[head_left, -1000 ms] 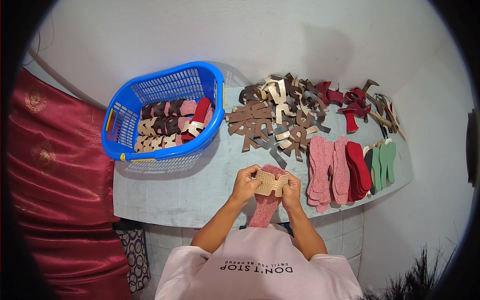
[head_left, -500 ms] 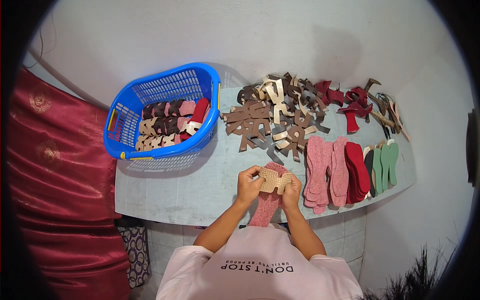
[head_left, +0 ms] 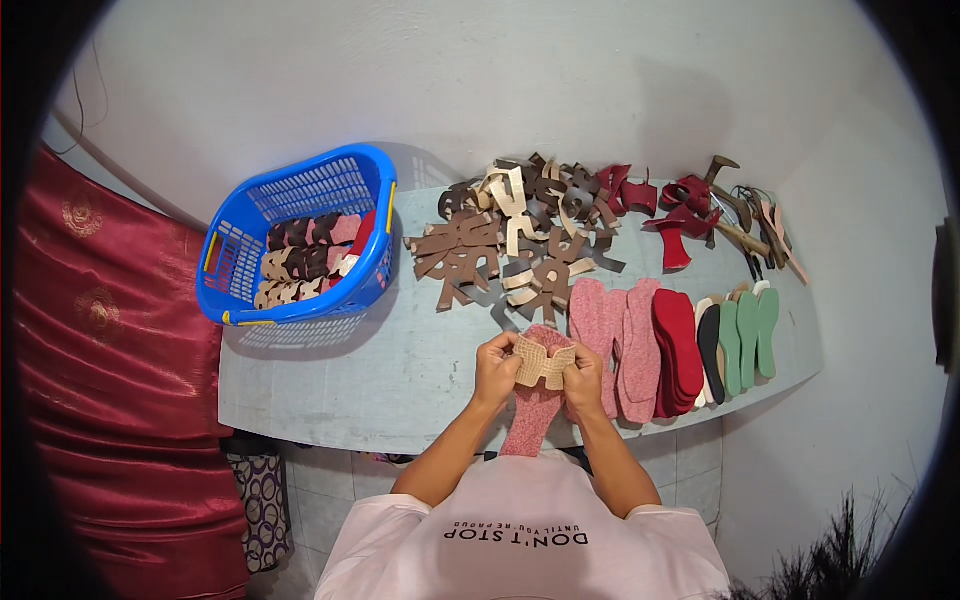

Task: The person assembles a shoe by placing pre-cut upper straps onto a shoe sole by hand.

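At the table's near edge, my left hand [head_left: 497, 370] pinches the left side of a beige woven-textured sandal strap [head_left: 541, 368]. The strap's other side is pinched by my right hand [head_left: 583, 382]. It lies across a pink speckled sandal sole [head_left: 530, 424], whose rounded end shows beyond the strap while the other end points toward my body. Fingers hide the strap's outer ends, so whether they are fixed to the sole cannot be seen. Close to my right hand, more pink soles [head_left: 637, 350] lie in overlapping stacks.
Far left stands a blue basket [head_left: 290, 165] holding rows of strapped soles. Brown, black and beige straps [head_left: 462, 245] are heaped at the back centre, with dark red straps [head_left: 675, 245] beside them. A hammer [head_left: 742, 238], red soles [head_left: 678, 350] and green soles [head_left: 747, 325] lie to the right.
My view has turned a little to the right, so the basket and piles appear farther left. Both hands keep hold of the strap, which now sits tilted slightly differently over the sole.
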The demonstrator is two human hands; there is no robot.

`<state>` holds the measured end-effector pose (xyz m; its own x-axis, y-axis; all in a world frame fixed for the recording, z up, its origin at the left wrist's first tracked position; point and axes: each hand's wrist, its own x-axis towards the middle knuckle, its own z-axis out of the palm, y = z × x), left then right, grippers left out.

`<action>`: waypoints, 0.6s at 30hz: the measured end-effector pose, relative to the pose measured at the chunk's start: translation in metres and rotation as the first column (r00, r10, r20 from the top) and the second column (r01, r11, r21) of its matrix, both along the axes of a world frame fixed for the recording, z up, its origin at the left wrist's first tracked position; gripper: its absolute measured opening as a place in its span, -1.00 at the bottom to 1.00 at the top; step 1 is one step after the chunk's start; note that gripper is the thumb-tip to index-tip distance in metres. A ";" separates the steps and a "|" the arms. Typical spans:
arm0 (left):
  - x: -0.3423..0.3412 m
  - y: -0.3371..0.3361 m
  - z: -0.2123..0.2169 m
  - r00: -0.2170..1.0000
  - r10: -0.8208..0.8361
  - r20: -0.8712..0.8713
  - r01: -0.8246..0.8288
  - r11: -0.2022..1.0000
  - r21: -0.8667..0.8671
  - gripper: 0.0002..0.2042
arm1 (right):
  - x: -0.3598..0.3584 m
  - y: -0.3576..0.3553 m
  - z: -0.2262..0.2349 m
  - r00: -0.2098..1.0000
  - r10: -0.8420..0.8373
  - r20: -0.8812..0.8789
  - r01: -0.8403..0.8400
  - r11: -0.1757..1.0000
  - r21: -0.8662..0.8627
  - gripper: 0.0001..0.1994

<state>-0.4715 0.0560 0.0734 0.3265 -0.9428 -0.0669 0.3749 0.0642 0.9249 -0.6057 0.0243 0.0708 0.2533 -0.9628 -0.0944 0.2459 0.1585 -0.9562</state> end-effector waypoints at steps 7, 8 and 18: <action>-0.035 -0.012 0.007 0.998 -0.037 -0.057 0.034 0.998 -0.050 -0.78 | -0.043 -0.015 0.010 0.997 0.072 0.040 -0.070 0.995 -0.069 -0.87; -0.040 -0.013 0.010 0.998 -0.038 -0.054 0.035 0.998 -0.047 -0.78 | -0.051 -0.019 0.012 0.991 0.131 -0.033 -0.133 0.989 -0.063 -0.84; -0.070 -0.027 -0.003 0.993 -0.116 0.015 0.115 0.993 0.024 -0.79 | -0.096 -0.041 0.004 0.958 0.257 -0.125 -0.259 0.966 -0.007 -0.79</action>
<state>-0.5410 0.0292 0.0706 0.2170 -0.9725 -0.0849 0.3632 -0.0003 0.9317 -0.7013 -0.0167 0.0753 0.4813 -0.8684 -0.1190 0.0809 0.1792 -0.9805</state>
